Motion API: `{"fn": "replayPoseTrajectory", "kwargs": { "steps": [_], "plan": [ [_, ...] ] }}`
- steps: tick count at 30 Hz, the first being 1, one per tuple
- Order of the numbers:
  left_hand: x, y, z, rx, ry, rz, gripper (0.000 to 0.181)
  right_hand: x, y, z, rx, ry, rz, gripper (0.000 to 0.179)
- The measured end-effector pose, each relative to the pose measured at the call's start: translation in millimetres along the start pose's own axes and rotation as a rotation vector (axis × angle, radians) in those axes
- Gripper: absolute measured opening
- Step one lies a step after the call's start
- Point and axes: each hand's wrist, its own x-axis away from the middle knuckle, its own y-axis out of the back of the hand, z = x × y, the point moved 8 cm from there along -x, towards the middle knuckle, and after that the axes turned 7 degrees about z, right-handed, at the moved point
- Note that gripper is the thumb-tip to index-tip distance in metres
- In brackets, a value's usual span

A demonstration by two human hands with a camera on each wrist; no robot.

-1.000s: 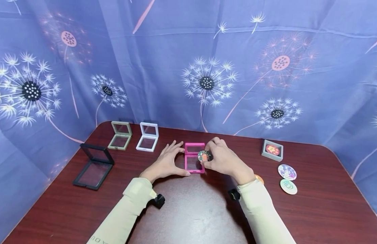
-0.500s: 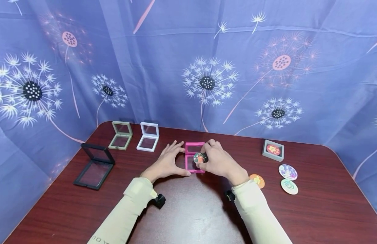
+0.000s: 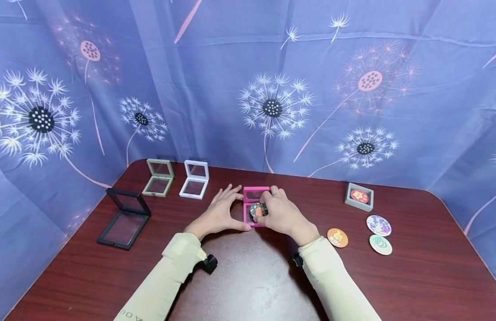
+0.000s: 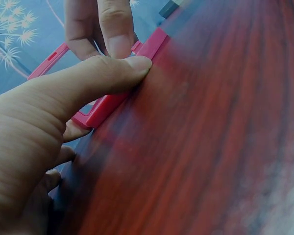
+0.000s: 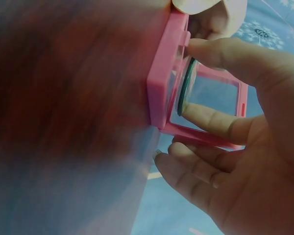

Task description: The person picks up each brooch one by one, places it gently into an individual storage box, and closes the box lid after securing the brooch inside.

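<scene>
A pink hinged display case (image 3: 256,188) lies unfolded on the table, lid standing up at the back. My left hand (image 3: 221,213) steadies it at the left, and in the left wrist view the thumb presses the front edge of the pink frame (image 4: 108,108). Between thumb and finger, my right hand (image 3: 287,215) pinches a round dark-green badge (image 3: 257,208) with an orange picture, over the case's lower half. The right wrist view has this badge (image 5: 187,87) edge-on, tilted close to the clear film. Whether it touches the film, I cannot tell.
Unfolded cases stand at the left: black (image 3: 123,228), olive green (image 3: 157,186) and white (image 3: 193,188). To the right lie an orange badge (image 3: 337,238), a purple one (image 3: 378,225) and a mint one (image 3: 380,244). A grey case (image 3: 359,197) holding a red badge stands behind them.
The right hand has moved left with the green badge, bringing it further over the pink case's lower half. The orange badge has come into full view. The left hand stays put.
</scene>
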Motion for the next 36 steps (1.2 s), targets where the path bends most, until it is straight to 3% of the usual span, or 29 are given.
{"fn": "replayPoseTrajectory", "kwargs": {
  "steps": [36],
  "plan": [
    [-2.2, -0.3, 2.3, -0.014, 0.0, 0.003, 0.084, 0.0, -9.1, -0.5, -0.058, -0.016, 0.065, 0.042]
  ]
}}
